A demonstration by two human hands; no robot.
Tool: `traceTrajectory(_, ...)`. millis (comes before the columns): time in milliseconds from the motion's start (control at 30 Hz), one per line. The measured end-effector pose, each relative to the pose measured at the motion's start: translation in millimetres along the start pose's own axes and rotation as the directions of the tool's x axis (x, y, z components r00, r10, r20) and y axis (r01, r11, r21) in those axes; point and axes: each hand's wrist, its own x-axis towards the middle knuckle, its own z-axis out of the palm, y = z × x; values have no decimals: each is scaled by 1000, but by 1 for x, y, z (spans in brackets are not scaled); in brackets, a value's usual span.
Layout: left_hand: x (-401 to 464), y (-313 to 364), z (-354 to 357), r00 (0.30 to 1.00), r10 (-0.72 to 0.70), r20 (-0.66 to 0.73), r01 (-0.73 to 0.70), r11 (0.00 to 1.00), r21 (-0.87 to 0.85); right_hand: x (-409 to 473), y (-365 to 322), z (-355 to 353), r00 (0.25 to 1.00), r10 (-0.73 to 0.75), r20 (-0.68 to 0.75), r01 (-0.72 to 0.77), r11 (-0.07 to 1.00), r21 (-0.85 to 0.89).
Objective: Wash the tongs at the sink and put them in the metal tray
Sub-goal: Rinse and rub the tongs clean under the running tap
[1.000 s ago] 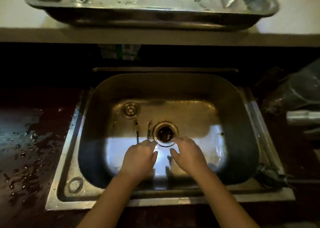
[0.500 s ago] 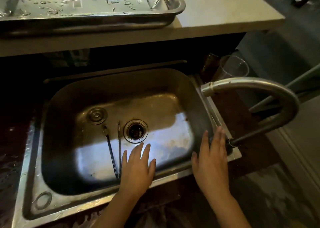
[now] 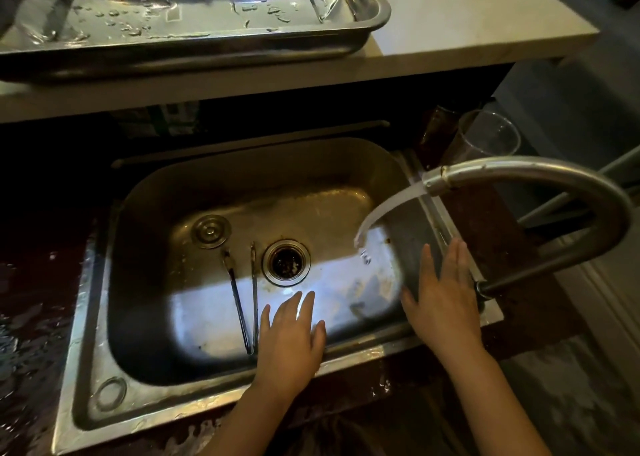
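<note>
Slim metal tongs (image 3: 242, 303) lie on the bottom of the steel sink (image 3: 149, 213), tips pointing away from me, just left of the drain (image 3: 286, 262). My left hand (image 3: 291, 338) hovers flat with fingers spread right beside the tongs' hinge end, holding nothing. My right hand (image 3: 443, 296) rests open over the sink's right rim near the tap's base. The curved tap (image 3: 540, 175) pours a stream of water (image 3: 384, 213) into the right side of the basin. The wet metal tray (image 3: 367, 23) sits on the pale counter above the sink.
A round sink plug (image 3: 211, 230) lies left of the tongs' tips. A clear glass (image 3: 488, 137) stands behind the tap. The dark counter (image 3: 31, 317) left of the sink is wet. The tap's lever (image 3: 512, 279) juts out by my right hand.
My hands let go of the tongs and spread apart; the right hand went to the tap side. Water now runs from the tap. My view turned to the right.
</note>
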Motion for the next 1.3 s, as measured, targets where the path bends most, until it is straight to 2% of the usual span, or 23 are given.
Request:
traceTrajectory(100, 1, -1, 2, 1000, -2, 2, 2, 1000, -1, -5, -4, 1, 997, -15, -74, 15, 1000, 5)
traceTrajectory(167, 1, -2, 3, 1000, 4, 6, -4, 1000, -5, -9, -17, 6, 987, -93, -132, 98, 995, 27)
traceTrajectory(233, 2, -4, 4, 1000, 10, -12, -11, 999, -36, -10, -36, 14, 978, -189, -85, 196, 976, 89)
traceTrajectory(333, 8, -18, -4, 996, -53, -65, 45, 992, -122, 2, -69, 36, 944, -327, 45, 315, 932, 181)
traceTrajectory(467, 30, -61, -20, 985, -161, -63, 156, 985, -78, 26, -115, 72, 854, -484, 192, 444, 870, 217)
traceTrajectory(633, 61, -116, -20, 951, -297, 90, 297, 955, 13, 56, -162, 128, 719, -618, 318, 580, 785, 215)
traceTrajectory(733, 72, -134, -8, 926, -305, 222, 293, 952, 86, 66, -175, 163, 671, -634, 384, 612, 766, 195)
traceTrajectory(800, 76, -141, 2, 905, -304, 298, 283, 953, 113, 69, -180, 183, 644, -672, 365, 681, 721, 126)
traceTrajectory(900, 79, -145, 11, 898, -288, 331, 252, 956, 147, 73, -187, 199, 603, -666, 439, 688, 713, 136)
traceTrajectory(967, 82, -148, 14, 905, -278, 321, 245, 960, 138, 76, -189, 202, 606, -651, 457, 696, 712, 92)
traceTrajectory(1100, 87, -153, 19, 906, -291, 307, 311, 950, -18, 78, -194, 203, 639, -642, 423, 677, 731, 86)
traceTrajectory(1200, 82, -152, 26, 913, -297, 281, 345, 928, -139, 79, -194, 200, 701, -596, 392, 540, 802, 254)
traceTrajectory(1300, 80, -147, 27, 944, -244, 224, 298, 921, -252, 76, -193, 190, 824, -486, 293, 344, 839, 422)
